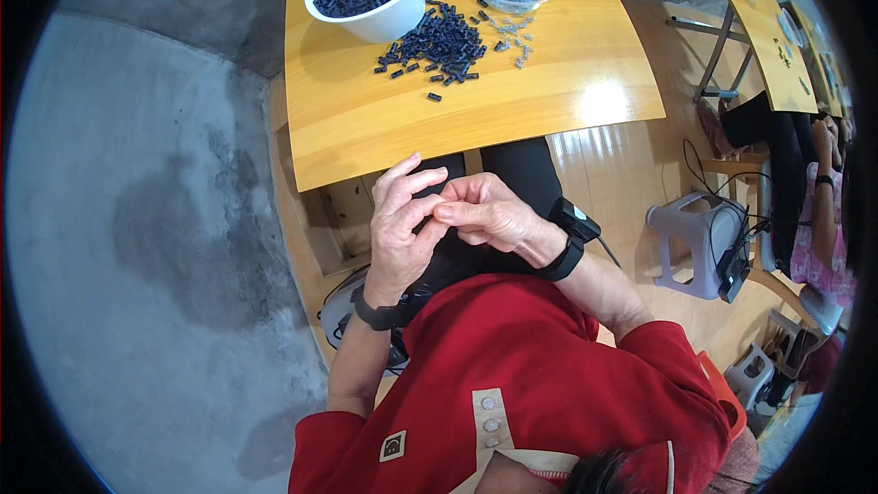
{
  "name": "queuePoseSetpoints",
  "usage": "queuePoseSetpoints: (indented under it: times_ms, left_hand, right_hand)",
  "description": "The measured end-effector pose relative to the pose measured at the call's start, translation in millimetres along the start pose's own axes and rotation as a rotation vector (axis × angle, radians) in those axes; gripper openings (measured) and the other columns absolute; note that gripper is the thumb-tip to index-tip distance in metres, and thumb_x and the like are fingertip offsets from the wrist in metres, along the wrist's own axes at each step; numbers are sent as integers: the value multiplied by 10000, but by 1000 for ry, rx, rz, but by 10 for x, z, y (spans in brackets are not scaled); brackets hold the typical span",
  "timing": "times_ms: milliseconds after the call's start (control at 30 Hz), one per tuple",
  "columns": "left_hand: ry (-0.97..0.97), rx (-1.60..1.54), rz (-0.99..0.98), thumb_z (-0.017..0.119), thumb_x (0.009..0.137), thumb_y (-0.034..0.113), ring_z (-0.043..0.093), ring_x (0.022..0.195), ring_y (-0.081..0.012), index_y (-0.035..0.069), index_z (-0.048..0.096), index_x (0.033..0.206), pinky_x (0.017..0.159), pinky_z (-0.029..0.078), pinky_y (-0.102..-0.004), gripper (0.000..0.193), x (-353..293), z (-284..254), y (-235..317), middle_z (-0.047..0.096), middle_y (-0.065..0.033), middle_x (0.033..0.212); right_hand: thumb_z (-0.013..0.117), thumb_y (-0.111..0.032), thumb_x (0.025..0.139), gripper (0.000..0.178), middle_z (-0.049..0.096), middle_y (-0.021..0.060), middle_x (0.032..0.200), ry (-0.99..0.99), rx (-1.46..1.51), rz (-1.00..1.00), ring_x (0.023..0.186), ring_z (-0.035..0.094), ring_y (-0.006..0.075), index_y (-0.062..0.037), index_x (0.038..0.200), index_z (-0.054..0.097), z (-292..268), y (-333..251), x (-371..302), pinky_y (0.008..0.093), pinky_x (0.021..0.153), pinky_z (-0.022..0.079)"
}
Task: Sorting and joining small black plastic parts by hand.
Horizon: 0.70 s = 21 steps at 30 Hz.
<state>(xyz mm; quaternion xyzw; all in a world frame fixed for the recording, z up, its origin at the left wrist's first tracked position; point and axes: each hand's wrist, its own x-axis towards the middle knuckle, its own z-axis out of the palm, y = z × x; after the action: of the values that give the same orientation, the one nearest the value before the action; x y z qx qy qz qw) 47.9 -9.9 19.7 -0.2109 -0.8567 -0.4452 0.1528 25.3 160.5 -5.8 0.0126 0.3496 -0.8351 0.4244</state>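
My left hand (402, 229) and my right hand (492, 214) meet over my lap, just short of the table's near edge. The thumb and index finger of the left are pinched together, its other fingers raised. Against them press the closed thumb and fingers of the right. Whatever they hold is too small and hidden to make out. On the wooden table (540, 82) beyond lies a loose pile of short black cylindrical pieces (444, 44). Small clear or silvery pieces (518, 44) are scattered to its right.
A white tub (389, 23) full of black pieces stands at the table's far left. Right of it is a clear round bowl (535, 2) with small silvery pieces. A grey wall (165, 201) rises on the left. To the right are a plastic stool (690, 242) and a seated person (823, 210).
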Motion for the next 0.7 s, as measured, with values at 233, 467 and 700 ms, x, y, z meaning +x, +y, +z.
queuePoseSetpoints:
  times_ms: [233,467,700]
  left_hand:
    - [2,76,-266,753,776,54,591,1127,-287,10,672,876,974,446,-398,137,85,-170,-292,675,-115,1067]
    - [44,700,-214,797,718,161,601,918,-311,33,671,821,760,442,-416,207,537,-420,-1082,632,-114,911]
    - [23,696,-280,805,716,183,614,879,-310,31,693,800,772,447,-422,207,619,-381,-1217,636,-110,850]
  right_hand:
    - [710,-254,913,221,601,-4,697,230,-492,-411,620,537,80,-33,913,692,9,7,317,263,561,459]
    - [685,-119,848,88,583,131,796,801,-1377,-884,705,631,325,-45,893,671,-258,-352,740,431,605,505]
    - [688,-130,847,111,605,112,837,844,-1688,-722,734,639,320,-73,943,682,-316,-336,923,410,623,523]
